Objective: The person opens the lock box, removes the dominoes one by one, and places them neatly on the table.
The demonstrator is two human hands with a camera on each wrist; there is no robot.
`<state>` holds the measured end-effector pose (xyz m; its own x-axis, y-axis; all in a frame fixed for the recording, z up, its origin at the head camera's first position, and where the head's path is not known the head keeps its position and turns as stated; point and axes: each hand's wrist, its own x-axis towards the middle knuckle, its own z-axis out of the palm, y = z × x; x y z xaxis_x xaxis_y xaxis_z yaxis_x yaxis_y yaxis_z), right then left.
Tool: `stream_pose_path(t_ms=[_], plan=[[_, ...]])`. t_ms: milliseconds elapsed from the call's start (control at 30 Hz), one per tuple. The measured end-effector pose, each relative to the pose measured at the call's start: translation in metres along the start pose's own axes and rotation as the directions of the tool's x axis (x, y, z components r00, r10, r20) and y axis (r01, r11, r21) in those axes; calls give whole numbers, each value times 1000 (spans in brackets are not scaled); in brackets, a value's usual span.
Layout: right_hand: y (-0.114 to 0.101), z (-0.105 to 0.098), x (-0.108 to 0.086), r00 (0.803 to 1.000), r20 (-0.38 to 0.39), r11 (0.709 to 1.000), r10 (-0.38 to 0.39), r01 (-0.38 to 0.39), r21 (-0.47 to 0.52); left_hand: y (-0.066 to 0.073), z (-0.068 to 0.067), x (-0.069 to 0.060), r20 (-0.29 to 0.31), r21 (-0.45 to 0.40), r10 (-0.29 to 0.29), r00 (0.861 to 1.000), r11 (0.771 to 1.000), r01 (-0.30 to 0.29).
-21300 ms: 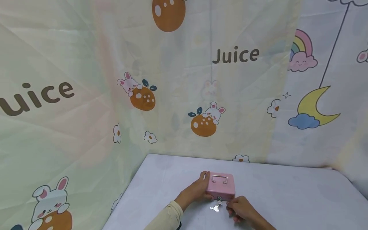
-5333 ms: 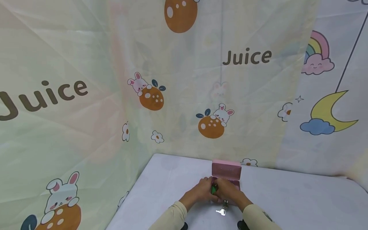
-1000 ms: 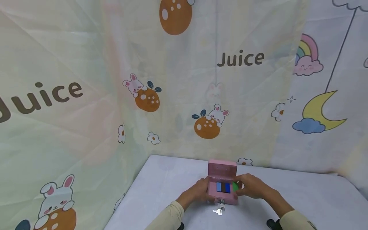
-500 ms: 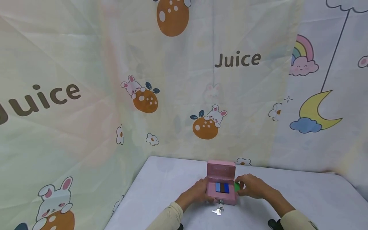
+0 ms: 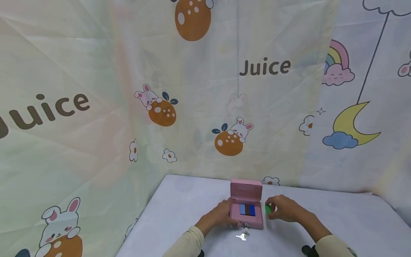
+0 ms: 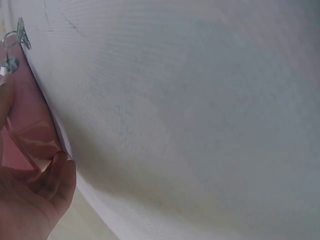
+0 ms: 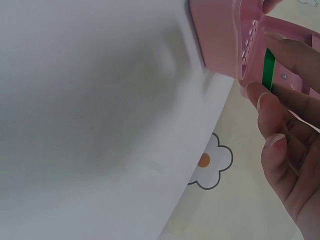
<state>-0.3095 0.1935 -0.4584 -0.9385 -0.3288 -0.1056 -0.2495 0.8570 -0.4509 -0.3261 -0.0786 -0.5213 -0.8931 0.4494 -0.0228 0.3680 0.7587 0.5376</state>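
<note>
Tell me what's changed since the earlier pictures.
The box, shut at first, is open, its lid raised. The right hand, first near the keys, now pinches a green piece, moved rightward past the box's edge. The left hand still holds the box's left side; the keys remain in front.

Head camera looks forward and down; nearer wrist views share the pink box (image 5: 247,219).
</note>
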Motion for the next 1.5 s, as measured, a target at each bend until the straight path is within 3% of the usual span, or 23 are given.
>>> stream_pose_path(t_ms=[833, 1500], plan=[[25, 10, 0, 996, 66, 998, 60, -62, 27, -3, 2, 0, 1, 36, 21, 1000, 999, -21], [42, 23, -1, 991, 93, 994, 94, -100, 54, -1, 0, -2, 2, 24, -4, 1000, 1000, 4]])
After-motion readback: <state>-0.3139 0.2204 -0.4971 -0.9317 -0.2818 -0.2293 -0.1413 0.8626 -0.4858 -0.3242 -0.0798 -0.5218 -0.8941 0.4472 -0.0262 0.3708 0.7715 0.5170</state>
